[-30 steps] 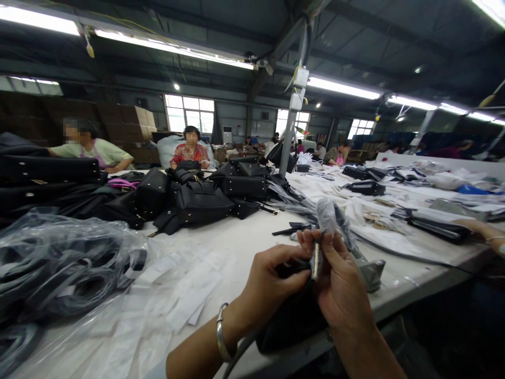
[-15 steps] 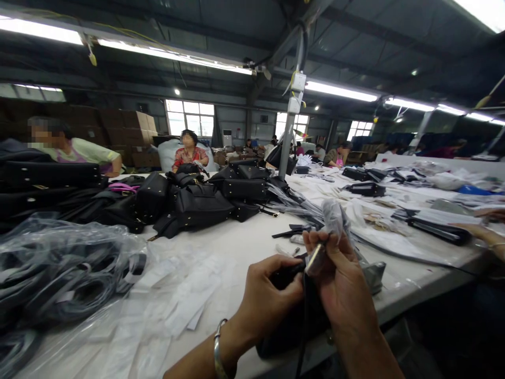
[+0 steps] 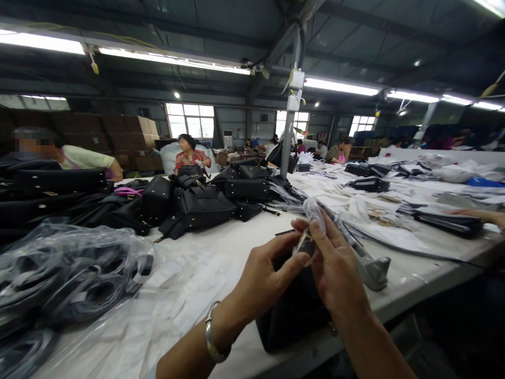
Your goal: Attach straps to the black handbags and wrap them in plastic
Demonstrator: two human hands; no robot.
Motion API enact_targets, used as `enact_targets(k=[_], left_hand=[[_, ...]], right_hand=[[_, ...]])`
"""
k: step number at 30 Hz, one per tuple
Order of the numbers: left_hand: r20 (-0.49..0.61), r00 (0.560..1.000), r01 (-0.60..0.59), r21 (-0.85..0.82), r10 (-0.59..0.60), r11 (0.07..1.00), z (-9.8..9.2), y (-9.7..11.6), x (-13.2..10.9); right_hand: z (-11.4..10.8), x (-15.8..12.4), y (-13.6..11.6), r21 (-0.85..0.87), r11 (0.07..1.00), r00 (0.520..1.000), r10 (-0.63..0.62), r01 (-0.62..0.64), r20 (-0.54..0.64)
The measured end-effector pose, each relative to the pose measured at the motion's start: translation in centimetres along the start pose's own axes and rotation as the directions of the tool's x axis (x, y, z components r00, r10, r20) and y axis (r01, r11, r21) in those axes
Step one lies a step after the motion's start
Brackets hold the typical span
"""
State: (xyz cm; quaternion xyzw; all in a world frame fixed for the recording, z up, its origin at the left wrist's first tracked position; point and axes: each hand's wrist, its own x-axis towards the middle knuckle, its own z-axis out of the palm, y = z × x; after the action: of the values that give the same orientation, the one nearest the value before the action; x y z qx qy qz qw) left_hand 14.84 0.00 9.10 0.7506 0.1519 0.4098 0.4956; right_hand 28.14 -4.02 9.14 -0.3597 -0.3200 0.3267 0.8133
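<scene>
A black handbag (image 3: 294,316) stands at the near edge of the white table (image 3: 244,237), just under my hands. My left hand (image 3: 268,281), a metal bangle on its wrist, is closed on the bag's top, thumb pointing right. My right hand (image 3: 337,271) pinches a small metal fitting (image 3: 304,243) wrapped in clear plastic film (image 3: 313,210) that sticks up above my fingers. Both hands meet over the bag.
A clear bag of coiled black straps (image 3: 67,279) lies at the left beside white paper strips (image 3: 185,284). Black handbags (image 3: 201,202) are piled mid-table by a pole (image 3: 290,131). A grey tool (image 3: 371,268) sits right of my hands. Another person's hand (image 3: 479,215) rests far right; seated workers are behind.
My hands rose a little and shifted left with the fitting. The plastic film now bunches above my right fingers, and the view tilted slightly.
</scene>
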Motion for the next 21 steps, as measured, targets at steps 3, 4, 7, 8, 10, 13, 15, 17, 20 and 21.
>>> enact_targets(k=[3,4,7,8,10,13,15,17,20,21], left_hand=[[-0.016,1.0,0.026,0.146,-0.024,0.989,0.8,-0.2,0.3],[-0.016,0.999,0.048,0.166,-0.046,0.985,0.8,-0.5,0.2],[0.021,0.996,0.087,0.135,-0.091,0.987,0.6,-1.6,-0.5],[0.031,0.994,0.102,0.093,-0.106,0.99,0.4,-1.9,-0.7],[0.02,0.99,0.142,-0.024,-0.141,0.99,0.2,-2.4,-0.8],[-0.069,0.979,0.18,-0.147,-0.192,0.973,0.3,-2.8,-0.7],[-0.13,0.972,0.175,-0.162,-0.197,0.971,0.5,-3.2,-0.5],[-0.164,0.966,0.171,-0.174,-0.2,0.97,0.8,-3.6,-0.5],[-0.175,0.962,0.171,-0.206,-0.208,0.964,0.9,-4.0,-0.8],[-0.172,0.962,0.172,-0.215,-0.211,0.961,0.9,-4.1,-0.9]], right_hand=[[0.3,0.1,-0.3,-0.017,0.999,0.999,-0.039,0.039,-0.004],[0.2,0.3,-0.4,-0.009,0.998,0.998,-0.061,0.061,-0.009],[-0.5,1.2,-0.4,0.038,0.996,0.996,-0.084,0.085,-0.019],[-0.7,1.4,-0.4,0.048,0.996,0.997,-0.07,0.071,-0.019],[-1.1,1.5,-0.3,0.049,0.999,1.0,-0.024,0.023,0.01],[-1.3,0.6,-0.1,0.004,0.998,0.99,0.06,-0.061,0.127],[-1.3,-0.5,0.3,-0.05,0.994,0.977,0.106,-0.099,0.185],[-1.3,-1.5,1.1,-0.108,0.988,0.974,0.129,-0.11,0.188],[-1.6,-2.2,2.2,-0.205,0.977,0.983,0.088,-0.054,0.159],[-1.7,-2.2,2.5,-0.234,0.972,0.986,0.07,-0.033,0.153]])
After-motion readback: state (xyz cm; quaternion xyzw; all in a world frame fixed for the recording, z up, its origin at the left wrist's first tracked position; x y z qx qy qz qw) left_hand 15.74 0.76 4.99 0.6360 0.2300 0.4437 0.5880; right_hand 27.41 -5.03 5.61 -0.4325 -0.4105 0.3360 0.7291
